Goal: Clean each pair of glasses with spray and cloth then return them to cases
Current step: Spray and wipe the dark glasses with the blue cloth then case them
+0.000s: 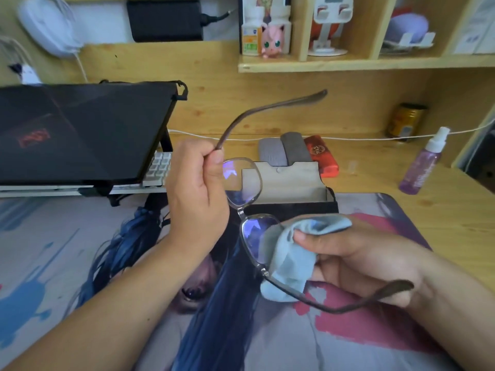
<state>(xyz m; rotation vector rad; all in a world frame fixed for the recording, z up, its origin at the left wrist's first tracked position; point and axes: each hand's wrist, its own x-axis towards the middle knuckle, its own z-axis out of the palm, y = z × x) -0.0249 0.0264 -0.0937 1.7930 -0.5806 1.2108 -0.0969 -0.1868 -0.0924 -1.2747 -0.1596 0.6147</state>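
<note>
The left hand (pixel 195 188) pinches the grey thin-framed glasses (pixel 247 207) at one temple hinge, above the worktop (pixel 455 210). The right hand (pixel 356 261) pinches a light-blue cloth (pixel 289 261) around the nearer lens. An open black case (pixel 292 191) lies just behind.

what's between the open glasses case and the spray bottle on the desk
In the head view, bare wooden desk plus a small clear cap lie between the open case and spray bottle.

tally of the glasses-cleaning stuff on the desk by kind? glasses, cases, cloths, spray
Glasses: 1, held in both hands
Cases: 4: open case, two grey, one red
Cloths: 1, blue cloth
Spray bottles: 1, purple spray bottle
Total: 7
</note>
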